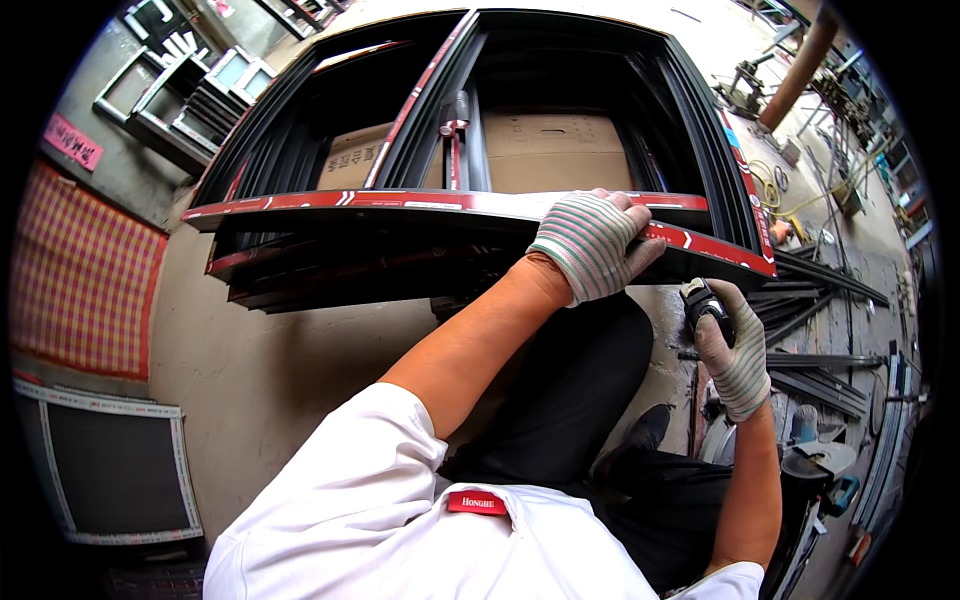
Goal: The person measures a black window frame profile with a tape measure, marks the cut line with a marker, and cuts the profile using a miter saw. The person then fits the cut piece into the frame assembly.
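The dark window frame [470, 215] is pinned at its near rail by the left hand [592, 245], fingers pressed flat; a small black tool [703, 303], seemingly a cutter, is gripped in the right hand [735, 360]. The frame could slide if pressure is eased.

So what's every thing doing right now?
Left hand: gloved, lying on the frame's near rail.
Right hand: gloved, closed around a small black tool.
Dark window frame: lying flat, red-and-white tape along its edges.
Cardboard box: under the frame, shut.
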Available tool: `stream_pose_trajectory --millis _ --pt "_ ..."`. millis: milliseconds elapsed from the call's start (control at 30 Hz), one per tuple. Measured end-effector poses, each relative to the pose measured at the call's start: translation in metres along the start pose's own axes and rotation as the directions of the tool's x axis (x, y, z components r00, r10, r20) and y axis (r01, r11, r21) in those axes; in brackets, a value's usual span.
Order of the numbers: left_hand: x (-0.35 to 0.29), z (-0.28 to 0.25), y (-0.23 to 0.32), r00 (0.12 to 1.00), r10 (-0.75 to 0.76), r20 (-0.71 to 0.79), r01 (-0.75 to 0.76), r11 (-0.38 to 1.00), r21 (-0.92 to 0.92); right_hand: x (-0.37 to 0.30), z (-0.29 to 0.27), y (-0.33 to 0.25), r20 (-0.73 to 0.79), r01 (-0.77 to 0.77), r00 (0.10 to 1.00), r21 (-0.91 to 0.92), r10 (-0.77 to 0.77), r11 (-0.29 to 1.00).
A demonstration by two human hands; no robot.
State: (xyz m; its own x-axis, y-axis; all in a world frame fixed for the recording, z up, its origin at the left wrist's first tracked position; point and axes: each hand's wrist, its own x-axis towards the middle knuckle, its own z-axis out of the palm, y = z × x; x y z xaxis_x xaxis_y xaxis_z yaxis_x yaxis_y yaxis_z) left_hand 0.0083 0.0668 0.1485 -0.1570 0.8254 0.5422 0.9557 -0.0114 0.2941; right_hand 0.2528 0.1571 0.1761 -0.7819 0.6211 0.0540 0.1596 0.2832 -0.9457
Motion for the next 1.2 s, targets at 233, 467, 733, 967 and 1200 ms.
stream_pose_trajectory --millis 233,467,733,967,1200 --pt "0.003 -0.005 0.005 0.997 -0.026 0.073 0.027 0.999 -0.02 0.009 -0.005 0.011 0.074 0.063 0.995 0.01 -0.063 0.998" --pt "0.009 0.0 0.01 0.995 -0.076 0.059 0.073 0.996 0.046 0.013 -0.006 0.024 0.081 0.097 0.992 -0.038 -0.093 0.995" --pt "0.004 0.011 0.017 0.98 0.099 -0.171 -0.119 0.987 -0.108 0.022 -0.006 0.018 0.079 0.063 0.995 -0.011 -0.062 0.998" --pt "-0.004 0.018 0.029 0.975 0.155 -0.158 -0.21 0.876 -0.435 0.028 -0.003 0.03 0.066 0.236 0.971 -0.087 -0.23 0.968" --pt "-0.001 0.011 0.022 0.991 0.132 0.026 -0.077 0.718 -0.692 0.033 -0.013 0.025 0.177 0.501 0.864 -0.234 -0.471 0.833"
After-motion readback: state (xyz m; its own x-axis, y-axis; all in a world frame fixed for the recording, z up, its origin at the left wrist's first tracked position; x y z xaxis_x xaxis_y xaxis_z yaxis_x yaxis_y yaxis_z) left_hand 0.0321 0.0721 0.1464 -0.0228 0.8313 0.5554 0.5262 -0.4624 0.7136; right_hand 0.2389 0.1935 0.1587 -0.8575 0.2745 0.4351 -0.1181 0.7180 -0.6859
